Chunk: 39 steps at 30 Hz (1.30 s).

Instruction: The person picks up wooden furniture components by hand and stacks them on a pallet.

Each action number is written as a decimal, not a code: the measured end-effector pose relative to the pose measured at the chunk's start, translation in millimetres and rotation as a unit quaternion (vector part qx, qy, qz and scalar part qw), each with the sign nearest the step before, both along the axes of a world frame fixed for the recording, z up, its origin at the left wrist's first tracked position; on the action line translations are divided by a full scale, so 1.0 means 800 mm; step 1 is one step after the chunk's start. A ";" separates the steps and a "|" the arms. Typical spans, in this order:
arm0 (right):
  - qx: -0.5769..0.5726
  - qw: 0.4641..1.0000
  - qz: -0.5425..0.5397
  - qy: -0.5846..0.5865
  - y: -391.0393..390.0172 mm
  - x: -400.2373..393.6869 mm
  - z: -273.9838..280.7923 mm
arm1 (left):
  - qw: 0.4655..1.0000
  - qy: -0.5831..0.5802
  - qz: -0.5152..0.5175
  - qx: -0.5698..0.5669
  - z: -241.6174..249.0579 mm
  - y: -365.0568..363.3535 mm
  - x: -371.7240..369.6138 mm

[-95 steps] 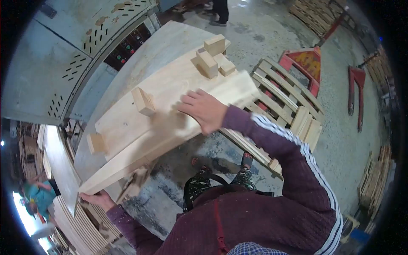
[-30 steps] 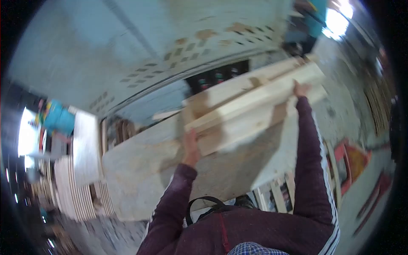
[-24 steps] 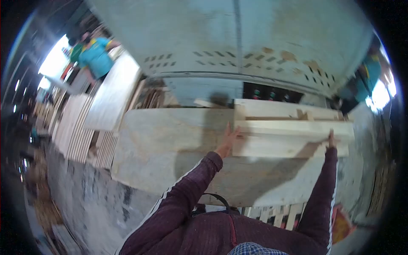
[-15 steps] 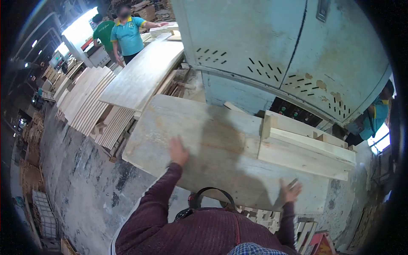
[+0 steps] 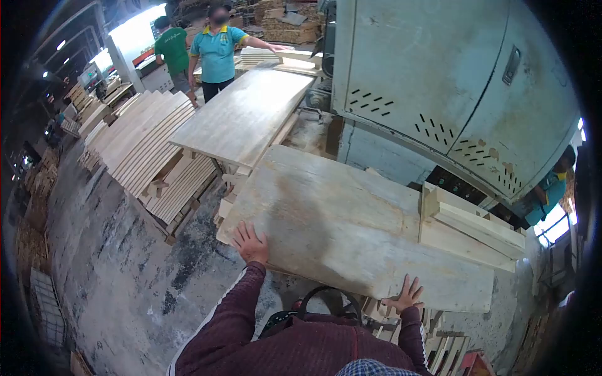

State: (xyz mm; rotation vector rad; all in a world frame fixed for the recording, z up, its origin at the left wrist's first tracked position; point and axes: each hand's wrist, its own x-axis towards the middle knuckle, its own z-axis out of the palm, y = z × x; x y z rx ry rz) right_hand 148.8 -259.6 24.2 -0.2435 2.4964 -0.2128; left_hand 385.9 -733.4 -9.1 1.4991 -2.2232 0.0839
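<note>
A long, pale wooden board (image 5: 338, 219) lies in front of me, with my shadow across it. My left hand (image 5: 252, 244) is at the near left corner of the board, fingers spread and nothing in them. Farther right, my right hand (image 5: 406, 296) rests at the near edge, also with fingers apart and holding nothing. An L-shaped wooden piece (image 5: 464, 241), made of joined planks, sits on the far right part of the board. Loose wood pieces (image 5: 376, 310) show beneath the near edge.
A blue-green metal cabinet (image 5: 426, 69) stands behind the board. To the left are another wooden board (image 5: 244, 113) and a stack of panels (image 5: 150, 144). A person in a blue shirt (image 5: 217, 53) reaches toward planks; a person in green (image 5: 172, 50) stands behind. Another person (image 5: 550, 194) is at far right.
My left hand has come down and left to the board's corner. My right hand has moved left along the near edge. The view has turned, so the cabinet appears farther right.
</note>
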 end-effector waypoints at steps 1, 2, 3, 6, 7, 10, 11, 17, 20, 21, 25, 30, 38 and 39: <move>-0.002 1.000 0.004 0.002 -0.001 -0.001 0.001 | 1.000 -0.010 0.003 0.001 0.000 -0.005 -0.002; 0.004 1.000 0.009 -0.005 -0.001 -0.002 0.002 | 1.000 -0.009 0.006 -0.002 0.000 -0.009 -0.008; 0.009 1.000 0.013 -0.014 -0.003 -0.003 0.004 | 0.999 -0.022 0.032 0.005 0.004 -0.014 -0.017; 0.039 0.999 0.008 -0.026 -0.018 -0.004 0.007 | 0.998 -0.025 0.063 -0.008 0.009 -0.024 -0.027; 0.063 0.997 0.006 -0.032 -0.019 -0.001 0.009 | 0.997 -0.018 0.069 -0.021 0.004 -0.023 -0.027; 0.038 0.999 0.002 -0.012 -0.017 0.004 0.002 | 0.997 -0.026 0.076 0.008 0.007 -0.024 -0.025; 0.036 0.999 0.001 -0.012 -0.018 0.005 -0.001 | 0.997 -0.026 0.075 0.007 0.009 -0.026 -0.024; 0.037 0.999 0.004 -0.027 -0.012 0.000 -0.006 | 0.996 -0.016 0.079 -0.034 0.004 -0.023 -0.024; 0.032 0.998 0.026 0.042 0.001 -0.004 -0.036 | 0.996 -0.023 0.074 -0.040 0.006 -0.020 -0.021; 0.018 0.998 0.021 0.048 0.006 -0.007 -0.038 | 0.997 -0.021 0.066 -0.033 0.009 -0.018 -0.021; -0.001 0.997 0.018 0.080 0.007 -0.006 -0.045 | 0.998 -0.007 0.057 -0.039 0.012 -0.018 -0.021; -0.018 0.995 0.036 0.087 0.018 -0.014 -0.061 | 0.998 -0.010 0.060 -0.018 0.021 -0.013 -0.021; -0.030 0.992 0.065 0.102 0.015 -0.016 -0.060 | 0.998 -0.003 0.055 -0.029 0.017 -0.016 -0.025; -0.016 0.997 0.025 0.068 -0.001 -0.005 -0.026 | 0.998 0.001 0.053 -0.028 0.017 -0.016 -0.025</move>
